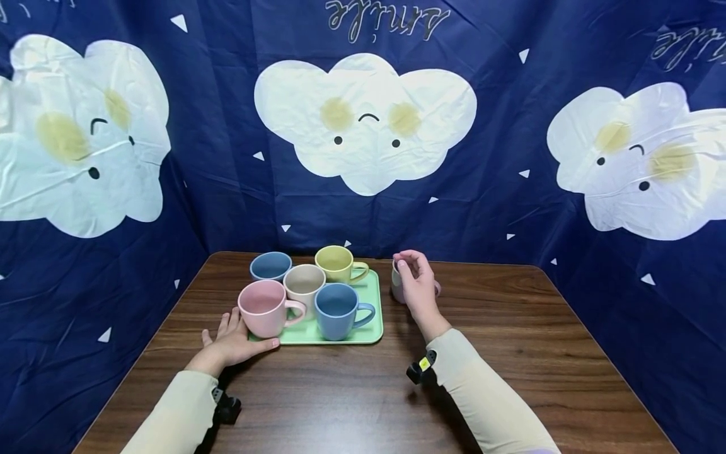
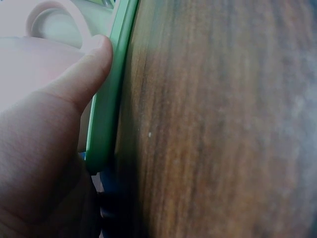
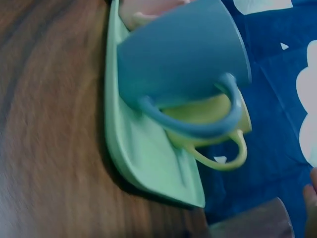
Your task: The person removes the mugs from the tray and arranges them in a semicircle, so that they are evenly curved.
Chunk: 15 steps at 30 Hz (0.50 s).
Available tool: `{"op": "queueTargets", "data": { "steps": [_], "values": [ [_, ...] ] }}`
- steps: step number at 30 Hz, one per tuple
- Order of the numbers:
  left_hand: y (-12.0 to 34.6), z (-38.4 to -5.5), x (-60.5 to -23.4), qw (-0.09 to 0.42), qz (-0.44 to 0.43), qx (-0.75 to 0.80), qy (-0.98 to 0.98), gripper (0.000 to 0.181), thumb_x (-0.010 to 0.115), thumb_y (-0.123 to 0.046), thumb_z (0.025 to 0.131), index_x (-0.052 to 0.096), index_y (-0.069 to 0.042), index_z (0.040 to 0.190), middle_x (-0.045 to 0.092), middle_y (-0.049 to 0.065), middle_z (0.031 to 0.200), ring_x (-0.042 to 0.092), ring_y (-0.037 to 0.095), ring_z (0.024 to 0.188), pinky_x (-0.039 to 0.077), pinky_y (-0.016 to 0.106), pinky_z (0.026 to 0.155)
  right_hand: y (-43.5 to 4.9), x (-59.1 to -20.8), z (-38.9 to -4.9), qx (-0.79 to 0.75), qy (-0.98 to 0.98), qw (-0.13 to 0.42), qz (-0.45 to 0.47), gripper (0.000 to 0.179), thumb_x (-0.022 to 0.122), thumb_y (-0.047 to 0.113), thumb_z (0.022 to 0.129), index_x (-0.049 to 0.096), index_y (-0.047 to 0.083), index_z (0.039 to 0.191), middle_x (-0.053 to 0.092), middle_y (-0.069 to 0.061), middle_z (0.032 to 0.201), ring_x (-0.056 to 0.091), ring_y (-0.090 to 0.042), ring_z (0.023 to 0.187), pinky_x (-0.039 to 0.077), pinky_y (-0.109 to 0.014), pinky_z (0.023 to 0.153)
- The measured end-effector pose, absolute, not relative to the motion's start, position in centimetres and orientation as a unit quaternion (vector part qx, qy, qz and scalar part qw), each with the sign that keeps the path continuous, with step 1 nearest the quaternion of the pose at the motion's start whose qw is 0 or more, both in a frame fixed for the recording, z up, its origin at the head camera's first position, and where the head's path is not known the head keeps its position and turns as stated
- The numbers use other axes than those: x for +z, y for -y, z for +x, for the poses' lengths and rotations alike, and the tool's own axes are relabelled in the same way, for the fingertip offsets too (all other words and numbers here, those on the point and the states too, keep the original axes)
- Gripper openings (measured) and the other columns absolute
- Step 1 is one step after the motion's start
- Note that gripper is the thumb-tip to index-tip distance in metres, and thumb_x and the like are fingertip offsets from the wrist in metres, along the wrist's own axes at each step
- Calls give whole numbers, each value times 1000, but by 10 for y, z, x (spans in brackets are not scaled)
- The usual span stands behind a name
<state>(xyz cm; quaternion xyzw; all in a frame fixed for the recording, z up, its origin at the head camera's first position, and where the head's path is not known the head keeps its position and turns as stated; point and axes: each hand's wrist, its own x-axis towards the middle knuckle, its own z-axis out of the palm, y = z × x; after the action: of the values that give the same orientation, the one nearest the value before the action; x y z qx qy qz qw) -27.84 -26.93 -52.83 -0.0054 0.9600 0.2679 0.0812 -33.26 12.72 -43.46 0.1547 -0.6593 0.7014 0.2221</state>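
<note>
A pale green tray [image 1: 371, 309] carries a pink mug [image 1: 262, 320], two blue mugs [image 1: 334, 318] [image 1: 271, 266], a beige mug [image 1: 304, 284] and a yellow mug [image 1: 334, 263]. My left hand [image 1: 231, 343] lies at the tray's front left corner, fingers spread beside the pink mug and thumb along the front rim. Right of the tray stands a mauve-pink mug [image 1: 398, 289], partly hidden by my right hand [image 1: 418, 284]. That hand's bent fingers hover over its top; in the right wrist view, a gap shows between the fingertips [image 3: 311, 196] and the mug's rim.
Under everything is a dark brown wooden table [image 1: 317, 391]. A navy cloth [image 1: 227, 189] with white clouds hangs behind and along both sides, close to the table's edges. The mugs on the tray stand close together, with handles pointing right.
</note>
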Motion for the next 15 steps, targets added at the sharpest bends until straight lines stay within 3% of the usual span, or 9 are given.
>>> {"op": "queueTargets", "data": {
  "steps": [7,11,15],
  "values": [
    [271,-280,-531,81,-5,264,-961,147,61,-91,67,5,13,155,-4,40,159,-9,58,146,-19,82,98,-110,-458,-335,724,644,175,175,22,54,-3,102,54,-15,120,63,-36,115,65,-29,108,51,-31,98],
    [271,-280,-532,82,-4,262,-962,147,60,-91,68,5,13,155,-4,40,159,-10,58,146,-19,82,98,-104,-467,-332,721,658,140,167,23,54,-5,101,54,-16,121,63,-36,116,65,-25,105,51,-25,93],
    [271,-280,-531,83,-4,260,-962,146,60,-91,68,5,13,155,-4,41,159,-10,58,146,-19,82,98,-98,-469,-322,718,668,112,161,23,54,-5,101,55,-17,120,63,-37,115,66,-29,104,51,-24,89]
  ]
}}
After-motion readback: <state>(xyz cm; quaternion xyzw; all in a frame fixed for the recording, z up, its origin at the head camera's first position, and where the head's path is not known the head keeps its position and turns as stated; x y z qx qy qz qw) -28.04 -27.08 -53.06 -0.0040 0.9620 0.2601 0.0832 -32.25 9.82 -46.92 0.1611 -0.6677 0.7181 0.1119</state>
